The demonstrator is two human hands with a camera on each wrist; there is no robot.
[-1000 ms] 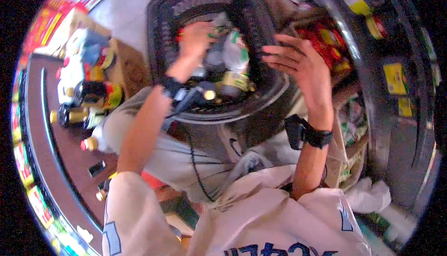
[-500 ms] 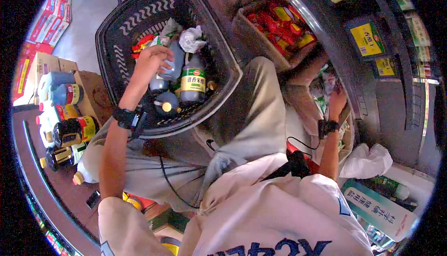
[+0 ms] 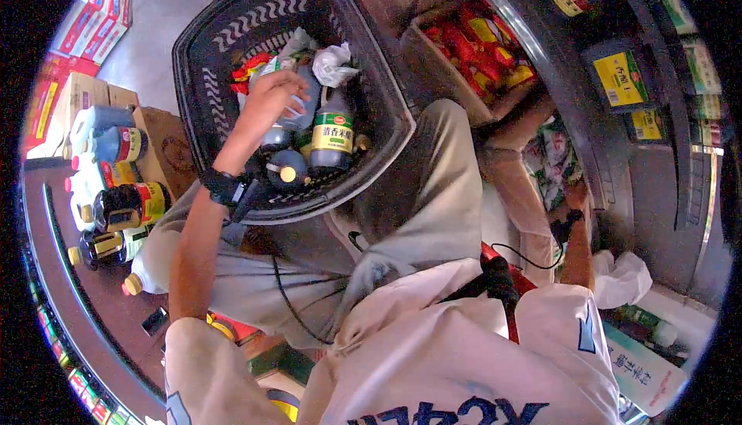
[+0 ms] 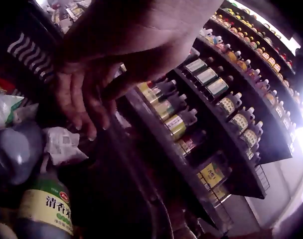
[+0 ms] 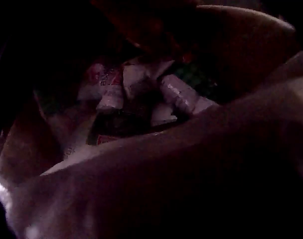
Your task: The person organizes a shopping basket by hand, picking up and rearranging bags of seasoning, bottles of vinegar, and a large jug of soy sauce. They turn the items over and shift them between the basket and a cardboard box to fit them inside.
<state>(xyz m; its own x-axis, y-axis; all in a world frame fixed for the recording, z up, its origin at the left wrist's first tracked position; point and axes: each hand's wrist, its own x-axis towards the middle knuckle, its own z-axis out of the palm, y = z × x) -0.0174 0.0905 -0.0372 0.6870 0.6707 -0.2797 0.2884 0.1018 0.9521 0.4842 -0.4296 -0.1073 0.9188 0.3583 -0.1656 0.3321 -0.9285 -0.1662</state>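
In the head view my left hand (image 3: 270, 104) is over a black basket (image 3: 375, 181), fingers loosely bent above dark bottles. In the left wrist view its fingers hang with nothing in them. Near it a bottle with a cream and green label (image 3: 333, 139) leans beside a crumpled white plastic bag (image 3: 335, 65). Another dark bottle (image 3: 287, 168) points its yellow cap toward me. At my right side, my right hand (image 3: 576, 195) reaches into a cardboard box of plastic packets (image 3: 550, 158). The right wrist view shows dim packets (image 5: 179, 93); I cannot tell what the right fingers hold.
A box of red packets (image 3: 479, 46) stands right of the basket, below dark shelving (image 3: 657, 170) with bottles. Jugs and bottles (image 3: 127, 204) line the left side. A white plastic bag (image 3: 618, 278) lies near my right elbow. A cable crosses my lap.
My right hand has gone from beside the basket, fingers spread, down to the right into the box of packets. My left hand stays over the bottles. The head view has shifted.
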